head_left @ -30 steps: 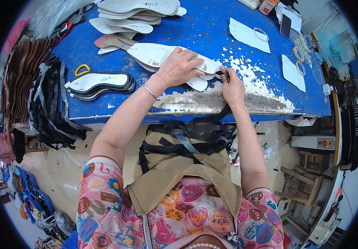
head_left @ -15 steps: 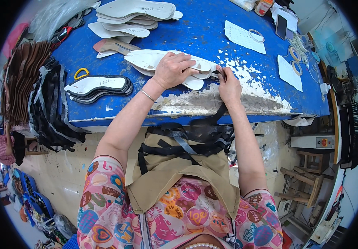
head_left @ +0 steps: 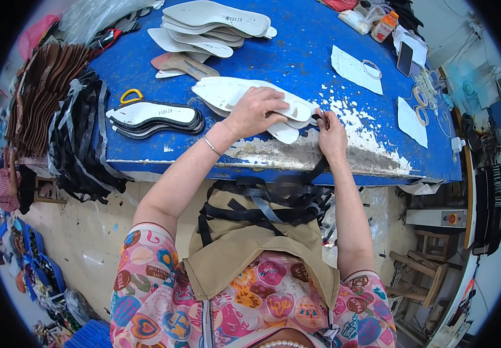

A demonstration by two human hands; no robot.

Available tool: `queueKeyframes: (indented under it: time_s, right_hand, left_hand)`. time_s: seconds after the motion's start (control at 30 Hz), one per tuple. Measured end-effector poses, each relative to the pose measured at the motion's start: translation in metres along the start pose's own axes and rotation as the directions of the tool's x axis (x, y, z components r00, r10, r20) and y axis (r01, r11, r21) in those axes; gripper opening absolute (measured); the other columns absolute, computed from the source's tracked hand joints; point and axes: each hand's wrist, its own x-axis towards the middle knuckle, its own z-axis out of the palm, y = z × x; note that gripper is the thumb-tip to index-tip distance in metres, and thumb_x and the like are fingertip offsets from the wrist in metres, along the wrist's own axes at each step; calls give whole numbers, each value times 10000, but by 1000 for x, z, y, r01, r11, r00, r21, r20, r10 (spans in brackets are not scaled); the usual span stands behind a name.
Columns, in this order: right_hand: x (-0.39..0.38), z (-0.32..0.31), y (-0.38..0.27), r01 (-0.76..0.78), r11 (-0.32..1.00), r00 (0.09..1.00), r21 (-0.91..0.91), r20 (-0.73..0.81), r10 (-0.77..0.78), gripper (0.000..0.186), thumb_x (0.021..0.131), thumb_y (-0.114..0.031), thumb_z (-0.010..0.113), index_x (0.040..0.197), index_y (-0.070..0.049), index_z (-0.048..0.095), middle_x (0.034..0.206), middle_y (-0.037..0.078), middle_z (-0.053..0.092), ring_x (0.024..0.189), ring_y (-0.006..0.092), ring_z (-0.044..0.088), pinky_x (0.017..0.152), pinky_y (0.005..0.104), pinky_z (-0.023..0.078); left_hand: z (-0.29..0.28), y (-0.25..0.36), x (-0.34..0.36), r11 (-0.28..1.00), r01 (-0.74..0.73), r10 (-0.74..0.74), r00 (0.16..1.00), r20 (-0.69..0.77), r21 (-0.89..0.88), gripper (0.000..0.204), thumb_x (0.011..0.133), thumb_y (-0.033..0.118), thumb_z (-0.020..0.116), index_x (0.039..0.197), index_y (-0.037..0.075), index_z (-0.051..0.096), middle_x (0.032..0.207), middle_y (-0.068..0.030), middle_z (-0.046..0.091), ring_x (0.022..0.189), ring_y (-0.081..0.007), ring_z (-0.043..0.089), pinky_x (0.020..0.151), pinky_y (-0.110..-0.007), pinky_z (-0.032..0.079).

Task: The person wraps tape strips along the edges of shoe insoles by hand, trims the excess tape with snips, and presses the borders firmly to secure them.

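My left hand [head_left: 257,111] lies over a small fanned stack of white shoe insoles [head_left: 220,90], its fingers closed on the upper ones near the narrow end. At that end my right hand [head_left: 333,136] pinches a black strip [head_left: 319,169] against the insole's edge. The strip trails down from the fingers over the table edge toward my lap. More black strips and a grey one [head_left: 265,209] lie across my tan apron [head_left: 239,238]. Exactly how the strip meets the insole is partly hidden by my fingers.
The blue table [head_left: 274,49] has worn, flaking paint. Piles of white insoles [head_left: 215,17], black-edged insoles [head_left: 155,111] and yellow-handled snips [head_left: 131,95] are on the left, beside hanging black strips [head_left: 79,139] and brown pieces [head_left: 44,98]. Paper [head_left: 349,69], tape rolls and a phone [head_left: 405,58] lie right.
The whole view has shifted, so table and hands appear farther right and lower. Both hands keep their places on the insoles and strip, with only slight finger movement at the right.
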Motion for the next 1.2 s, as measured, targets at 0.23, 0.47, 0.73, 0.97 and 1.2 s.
queueKeyframes:
  time_s: [0.23,0.47,0.73,0.97,1.2]
  right_hand:
    - [-2,7,-1,49,997,998,-62,-39,-51,92,869,-127,538,955,-107,514,812,168,645,805,387,615,642,465,458]
    - [-3,3,-3,11,999,1000,-53,-16,-12,91,870,-124,535,958,-111,517,811,171,647,805,382,617,647,471,455]
    - [-4,7,2,38,997,999,-67,-20,-39,120,863,-117,534,981,-131,516,780,169,645,781,378,625,634,473,457]
    - [-5,1,-8,-6,993,1000,-118,18,8,125,901,-213,546,970,-111,523,816,156,642,793,370,619,637,448,461]
    - [-4,2,-1,20,994,1000,-104,5,-20,215,825,-98,550,1029,-149,507,763,148,643,751,360,633,630,475,472]
  left_hand:
    - [-7,1,10,973,133,-153,984,94,187,353,776,223,678,1081,55,615,1101,-135,608,1023,-285,573,894,-391,436]
    - [-38,-6,15,923,304,-353,913,-206,-235,262,858,208,614,1063,51,656,1001,-115,663,863,-247,645,760,-303,512]
    - [-55,-4,22,856,343,-447,867,-219,-388,240,874,167,614,1065,29,660,941,-105,682,809,-156,640,707,-260,508]
    - [-61,-12,21,800,372,-522,819,-239,-471,256,897,179,593,1072,3,653,891,-54,672,767,-88,583,680,-221,468]
    - [-88,-29,14,729,283,-606,690,-396,-624,179,852,0,557,997,-38,655,886,-30,655,776,-77,579,680,-214,478]
